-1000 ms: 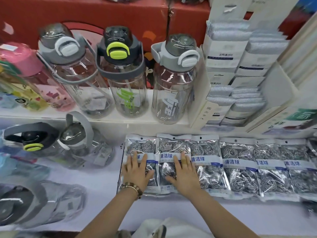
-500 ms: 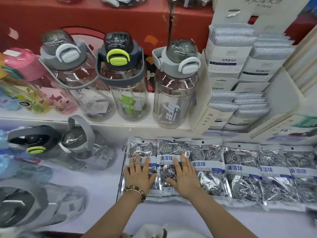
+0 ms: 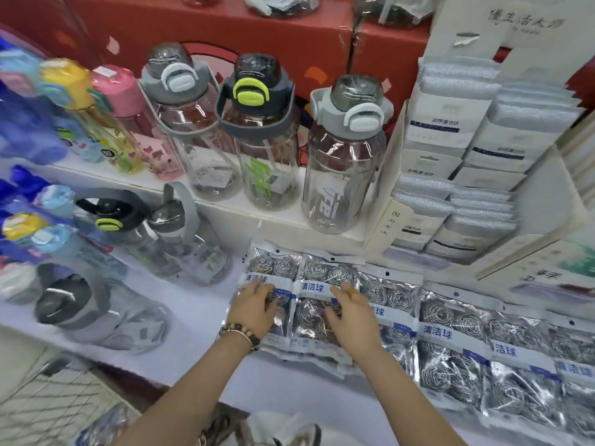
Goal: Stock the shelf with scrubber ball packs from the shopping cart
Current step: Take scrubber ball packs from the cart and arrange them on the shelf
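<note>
Several clear scrubber ball packs with blue labels lie in a row on the white lower shelf [image 3: 199,320]. My left hand [image 3: 254,309], with a bead bracelet at the wrist, rests on the leftmost pack [image 3: 269,272]. My right hand [image 3: 352,317] lies with fingers curled on the second pack [image 3: 325,275]. More packs [image 3: 450,342] stretch away to the right. The wire shopping cart [image 3: 54,403] shows at the lower left, with a pack blurred inside it.
Big clear water bottles [image 3: 341,162] stand on the upper shelf just behind the packs; others lie on the lower shelf at left [image 3: 96,307]. A white display box of grey cleaning cloths [image 3: 450,149] stands at right. Red boxes [image 3: 225,27] back the shelf.
The view has swung to the right and down, bringing the cart into sight. Both hands stay on the two leftmost packs, with fingers now curled rather than flat.
</note>
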`<state>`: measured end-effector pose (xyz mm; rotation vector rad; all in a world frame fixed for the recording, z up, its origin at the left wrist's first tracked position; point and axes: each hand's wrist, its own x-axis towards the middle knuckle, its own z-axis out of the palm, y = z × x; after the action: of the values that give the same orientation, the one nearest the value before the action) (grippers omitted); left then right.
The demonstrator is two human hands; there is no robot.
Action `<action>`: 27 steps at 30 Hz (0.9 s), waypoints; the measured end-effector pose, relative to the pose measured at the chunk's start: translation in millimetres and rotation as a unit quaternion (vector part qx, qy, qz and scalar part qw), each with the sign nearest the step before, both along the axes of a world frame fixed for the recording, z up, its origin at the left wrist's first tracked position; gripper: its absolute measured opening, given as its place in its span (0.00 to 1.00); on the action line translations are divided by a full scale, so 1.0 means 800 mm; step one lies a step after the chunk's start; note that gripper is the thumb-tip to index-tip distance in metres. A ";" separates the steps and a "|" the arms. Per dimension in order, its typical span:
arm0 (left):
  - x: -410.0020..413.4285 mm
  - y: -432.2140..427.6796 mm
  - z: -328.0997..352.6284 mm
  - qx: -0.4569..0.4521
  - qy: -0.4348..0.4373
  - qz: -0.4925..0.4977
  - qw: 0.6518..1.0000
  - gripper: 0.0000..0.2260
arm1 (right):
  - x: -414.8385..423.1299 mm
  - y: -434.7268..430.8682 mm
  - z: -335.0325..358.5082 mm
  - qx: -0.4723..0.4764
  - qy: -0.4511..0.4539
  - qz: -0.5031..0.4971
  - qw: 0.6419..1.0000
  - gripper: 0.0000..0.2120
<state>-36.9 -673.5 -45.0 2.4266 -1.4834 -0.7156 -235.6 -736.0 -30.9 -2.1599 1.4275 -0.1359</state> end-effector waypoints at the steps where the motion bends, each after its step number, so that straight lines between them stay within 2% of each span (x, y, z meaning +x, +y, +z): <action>1: -0.001 0.006 0.004 -0.017 0.017 0.019 1.000 0.15 | 0.000 0.001 0.004 0.011 -0.026 0.003 1.000 0.23; 5: -0.011 0.044 0.029 -0.081 0.059 0.111 0.989 0.13 | 0.013 0.007 0.015 0.051 -0.102 0.048 0.992 0.18; 10: -0.017 0.119 0.039 -0.108 0.052 0.234 0.965 0.12 | 0.049 0.036 0.006 0.082 -0.130 0.148 0.977 0.14; 19: -0.022 0.285 0.042 -0.089 0.007 0.444 0.892 0.10 | 0.139 0.127 -0.007 0.157 -0.113 0.359 0.913 0.18; 22: -0.028 0.337 0.043 -0.101 0.015 0.500 0.860 0.11 | 0.160 0.161 -0.007 0.168 -0.107 0.403 0.893 0.18; 27: -0.031 0.411 0.036 -0.063 0.003 0.581 0.811 0.10 | 0.187 0.211 -0.012 0.153 -0.073 0.467 0.868 0.19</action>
<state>-62.0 -345.0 -15.8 2.5558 0.1481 -0.2887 -85.7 -567.3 -40.7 -2.2518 0.1838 0.2640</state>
